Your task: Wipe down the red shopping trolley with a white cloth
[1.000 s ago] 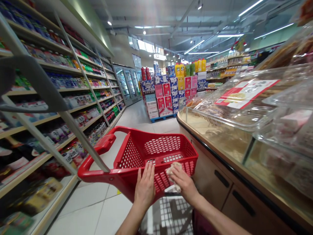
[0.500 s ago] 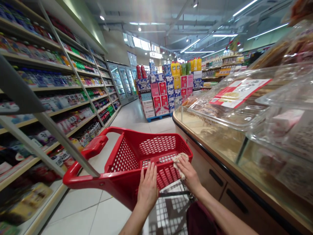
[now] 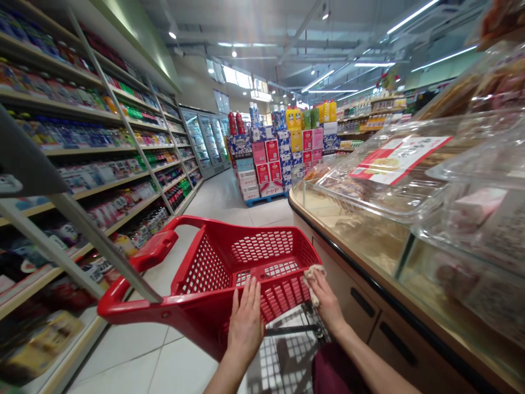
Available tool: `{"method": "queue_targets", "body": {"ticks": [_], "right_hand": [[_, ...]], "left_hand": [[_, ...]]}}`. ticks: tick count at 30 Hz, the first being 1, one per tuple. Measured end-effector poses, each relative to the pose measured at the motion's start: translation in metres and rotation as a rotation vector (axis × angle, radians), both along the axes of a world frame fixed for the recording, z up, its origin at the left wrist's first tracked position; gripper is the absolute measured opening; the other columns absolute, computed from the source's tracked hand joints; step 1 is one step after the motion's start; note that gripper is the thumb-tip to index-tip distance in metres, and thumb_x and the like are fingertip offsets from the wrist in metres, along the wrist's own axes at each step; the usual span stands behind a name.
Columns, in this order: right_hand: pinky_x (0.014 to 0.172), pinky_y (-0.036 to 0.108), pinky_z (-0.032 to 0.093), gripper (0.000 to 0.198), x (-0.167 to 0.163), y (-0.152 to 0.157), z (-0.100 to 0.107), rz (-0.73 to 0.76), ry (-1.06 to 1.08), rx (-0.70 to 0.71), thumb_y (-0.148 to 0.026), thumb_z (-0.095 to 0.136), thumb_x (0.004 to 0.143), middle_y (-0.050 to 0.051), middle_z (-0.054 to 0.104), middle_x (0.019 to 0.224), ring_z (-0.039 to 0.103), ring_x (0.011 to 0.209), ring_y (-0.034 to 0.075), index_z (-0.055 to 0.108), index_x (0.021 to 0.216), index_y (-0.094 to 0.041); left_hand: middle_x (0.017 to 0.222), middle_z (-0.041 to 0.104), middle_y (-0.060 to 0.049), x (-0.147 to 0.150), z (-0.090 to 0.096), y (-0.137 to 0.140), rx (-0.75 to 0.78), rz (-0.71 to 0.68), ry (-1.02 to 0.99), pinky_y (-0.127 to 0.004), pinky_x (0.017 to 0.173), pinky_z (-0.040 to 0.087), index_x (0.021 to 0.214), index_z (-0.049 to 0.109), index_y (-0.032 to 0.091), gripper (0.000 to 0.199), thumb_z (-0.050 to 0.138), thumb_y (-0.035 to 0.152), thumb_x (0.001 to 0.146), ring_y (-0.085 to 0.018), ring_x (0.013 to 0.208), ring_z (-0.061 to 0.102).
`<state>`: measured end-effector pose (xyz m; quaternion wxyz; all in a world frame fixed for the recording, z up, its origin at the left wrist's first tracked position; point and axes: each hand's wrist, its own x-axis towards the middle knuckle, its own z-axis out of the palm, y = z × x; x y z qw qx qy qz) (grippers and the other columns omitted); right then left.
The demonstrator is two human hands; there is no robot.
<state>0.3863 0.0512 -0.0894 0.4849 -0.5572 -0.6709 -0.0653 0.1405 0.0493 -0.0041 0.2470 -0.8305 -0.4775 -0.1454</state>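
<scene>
A red plastic shopping cart basket stands in front of me, with nothing visible inside its perforated walls. My left hand lies flat against the near side, fingers stretched together and fingertips by the rim; it holds nothing. At the basket's right front corner, my right hand presses a crumpled off-white cloth against the rim. Part of the cloth is covered by the fingers. Below the basket, the lower metal wire rack of the cart shows.
Shelves of drinks line the left side. On the right, a glass-edged counter carries clear plastic food boxes, close to my right hand. Stacked cartons on a blue pallet stand ahead. A grey metal post crosses the left foreground.
My right hand and the cloth have slid rightward and slightly down, from the near rim to the corner. My left hand stays on the side, while the cart shifts slightly left in view.
</scene>
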Motion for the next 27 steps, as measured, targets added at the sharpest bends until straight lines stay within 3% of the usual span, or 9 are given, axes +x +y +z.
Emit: {"method": "queue_targets", "body": {"ticks": [2, 4, 8, 10, 15, 17, 21, 23, 27], "right_hand": [[0.092, 0.040, 0.043, 0.035, 0.001, -0.008, -0.018, 0.016, -0.035, -0.100, -0.019, 0.045, 0.080, 0.008, 0.050, 0.123, 0.043, 0.115, 0.022, 0.055, 0.114, -0.022], [0.090, 0.038, 0.044, 0.033, 0.003, -0.013, -0.018, 0.079, -0.063, -0.133, -0.019, 0.046, 0.080, 0.009, 0.054, 0.119, 0.046, 0.112, 0.022, 0.057, 0.111, -0.021], [0.101, 0.041, 0.030, 0.041, 0.010, -0.001, 0.022, 0.065, 0.039, 0.008, -0.019, 0.044, 0.081, 0.006, 0.037, 0.134, 0.032, 0.123, 0.020, 0.047, 0.122, -0.023], [0.102, 0.041, 0.028, 0.043, 0.013, 0.006, 0.029, 0.027, 0.091, 0.014, -0.018, 0.044, 0.080, 0.005, 0.033, 0.136, 0.029, 0.124, 0.021, 0.045, 0.123, -0.023], [0.091, 0.036, 0.043, 0.045, 0.009, -0.006, -0.012, 0.007, 0.119, -0.236, -0.011, 0.041, 0.074, 0.008, 0.050, 0.123, 0.047, 0.112, 0.021, 0.052, 0.117, -0.021], [0.089, 0.034, 0.044, 0.044, 0.010, -0.011, -0.013, 0.056, 0.100, -0.264, -0.011, 0.042, 0.074, 0.007, 0.054, 0.119, 0.051, 0.108, 0.020, 0.054, 0.114, -0.022], [0.097, 0.040, 0.036, 0.045, 0.019, 0.002, 0.033, -0.025, 0.130, -0.049, -0.017, 0.039, 0.078, 0.007, 0.045, 0.128, 0.041, 0.117, 0.021, 0.046, 0.122, -0.020], [0.096, 0.045, 0.036, 0.043, 0.013, 0.014, 0.054, -0.084, 0.129, 0.000, -0.017, 0.038, 0.079, 0.008, 0.051, 0.122, 0.044, 0.115, 0.023, 0.049, 0.120, -0.019], [0.090, 0.043, 0.042, 0.040, -0.032, 0.024, 0.061, 0.018, 0.037, -0.059, -0.013, 0.040, 0.077, 0.006, 0.059, 0.111, 0.051, 0.107, 0.021, 0.055, 0.113, -0.023]], "left_hand": [[0.136, 0.034, -0.008, 0.000, 0.000, 0.001, -0.004, -0.005, 0.005, -0.040, 0.105, 0.014, 0.129, 0.031, 0.011, 0.065, 0.042, 0.024, 0.067, -0.020, 0.129, 0.019], [0.136, 0.034, -0.009, 0.000, -0.001, 0.001, -0.004, 0.000, 0.002, -0.041, 0.105, 0.014, 0.130, 0.030, 0.010, 0.066, 0.042, 0.024, 0.067, -0.021, 0.129, 0.018], [0.137, 0.033, -0.009, 0.000, -0.001, 0.000, -0.014, 0.000, -0.011, -0.041, 0.105, 0.013, 0.129, 0.030, 0.010, 0.065, 0.042, 0.024, 0.067, -0.021, 0.129, 0.018], [0.137, 0.032, -0.008, -0.001, -0.001, -0.001, -0.016, -0.004, -0.018, -0.041, 0.105, 0.013, 0.129, 0.031, 0.010, 0.064, 0.042, 0.023, 0.068, -0.020, 0.129, 0.018], [0.137, 0.032, -0.007, -0.005, -0.002, -0.002, 0.003, -0.030, -0.033, -0.039, 0.105, 0.013, 0.128, 0.032, 0.010, 0.062, 0.042, 0.021, 0.068, -0.019, 0.129, 0.018], [0.137, 0.033, -0.007, -0.006, -0.003, -0.002, 0.009, -0.031, -0.044, -0.039, 0.105, 0.013, 0.129, 0.032, 0.010, 0.061, 0.041, 0.019, 0.069, -0.019, 0.129, 0.018], [0.137, 0.032, -0.008, -0.005, -0.005, -0.003, 0.016, -0.034, -0.052, -0.040, 0.105, 0.015, 0.130, 0.028, 0.010, 0.064, 0.040, 0.015, 0.068, -0.019, 0.129, 0.018], [0.138, 0.031, -0.008, -0.004, -0.006, -0.004, 0.014, -0.025, -0.053, -0.041, 0.105, 0.016, 0.131, 0.026, 0.010, 0.066, 0.039, 0.013, 0.067, -0.020, 0.129, 0.017], [0.138, 0.030, -0.008, -0.004, -0.012, -0.003, 0.014, 0.005, -0.057, -0.041, 0.104, 0.018, 0.132, 0.025, 0.010, 0.065, 0.038, 0.012, 0.068, -0.021, 0.130, 0.016]]}}
